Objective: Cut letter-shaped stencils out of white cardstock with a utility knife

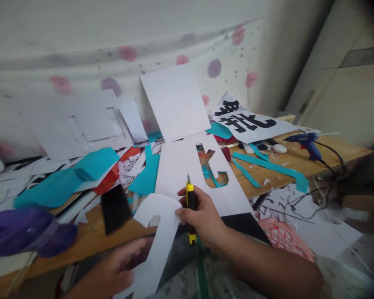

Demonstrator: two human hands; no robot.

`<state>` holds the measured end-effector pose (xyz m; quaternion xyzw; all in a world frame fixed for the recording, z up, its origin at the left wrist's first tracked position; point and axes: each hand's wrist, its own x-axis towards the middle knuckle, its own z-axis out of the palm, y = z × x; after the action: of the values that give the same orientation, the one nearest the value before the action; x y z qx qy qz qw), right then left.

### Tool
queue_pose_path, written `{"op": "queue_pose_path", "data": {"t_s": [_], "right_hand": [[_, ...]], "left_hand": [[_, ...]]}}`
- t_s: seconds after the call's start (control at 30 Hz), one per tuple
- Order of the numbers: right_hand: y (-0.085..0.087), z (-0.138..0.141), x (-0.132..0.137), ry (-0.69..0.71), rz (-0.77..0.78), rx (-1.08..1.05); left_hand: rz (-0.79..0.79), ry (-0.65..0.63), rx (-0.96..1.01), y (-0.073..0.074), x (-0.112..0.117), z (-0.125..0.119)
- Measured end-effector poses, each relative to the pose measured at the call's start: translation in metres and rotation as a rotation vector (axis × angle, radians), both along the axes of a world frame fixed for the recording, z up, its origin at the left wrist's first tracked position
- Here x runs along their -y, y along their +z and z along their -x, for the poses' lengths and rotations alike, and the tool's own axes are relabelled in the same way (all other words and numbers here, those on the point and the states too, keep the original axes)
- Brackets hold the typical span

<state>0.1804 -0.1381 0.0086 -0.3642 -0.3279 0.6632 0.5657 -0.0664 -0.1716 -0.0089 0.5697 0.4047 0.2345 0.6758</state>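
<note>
My right hand (pixel 202 211) is closed around a yellow and black utility knife (pixel 191 199), its blade pointing up and away. The thumb of that hand also touches the edge of a curved white cut-out (pixel 165 232), which hangs in front of the table edge. Beside the lower part of this cut-out is my left hand (pixel 118 261), slightly blurred, with thumb and fingers apart. Beyond the knife lies a white sheet (pixel 177 166) with a hook-shaped opening cut through it, showing scraps and wood beneath. A black surface (pixel 237 224) shows under its near edge.
A printed sheet with black characters (pixel 252 124) and a blue glue gun (pixel 310 143) are at the right. Turquoise paper (pixel 93 166), a dark phone-like slab (pixel 115 207) and a purple cap (pixel 31 230) lie left. A blank white board (pixel 177 99) leans behind. A pink basket (pixel 286 238) sits below right.
</note>
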Motion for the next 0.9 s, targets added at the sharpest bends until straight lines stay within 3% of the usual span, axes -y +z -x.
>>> {"op": "queue_pose_path", "data": {"t_s": [0.07, 0.13, 0.23, 0.33, 0.47, 0.57, 0.77, 0.9], "right_hand": [[0.003, -0.005, -0.003, -0.033, -0.038, 0.002], [0.005, -0.014, -0.008, -0.083, -0.086, 0.026], [0.008, -0.026, -0.013, -0.104, -0.145, 0.097], [0.009, -0.025, -0.012, -0.117, -0.167, 0.132], [0.009, -0.014, -0.005, -0.058, -0.183, 0.155], [0.008, -0.021, -0.001, 0.03, -0.312, 0.29], [0.003, -0.053, 0.002, 0.049, -0.914, 1.091], [0.004, -0.054, 0.004, 0.029, -1.067, 1.354]], "left_hand": [[-0.037, -0.18, -0.002, 0.024, -0.011, -0.022], [-0.149, -0.344, -0.159, 0.046, -0.022, -0.038], [-0.398, -0.371, -0.526, 0.065, -0.028, -0.049], [-0.582, -0.174, -0.72, 0.067, -0.024, -0.061], [-0.553, 0.241, -0.475, 0.049, -0.016, -0.093], [-0.518, 0.476, -0.296, 0.034, -0.015, -0.107], [-0.48, 0.685, -0.176, 0.028, -0.02, -0.102], [-0.481, 0.669, -0.126, 0.027, -0.019, -0.105]]}}
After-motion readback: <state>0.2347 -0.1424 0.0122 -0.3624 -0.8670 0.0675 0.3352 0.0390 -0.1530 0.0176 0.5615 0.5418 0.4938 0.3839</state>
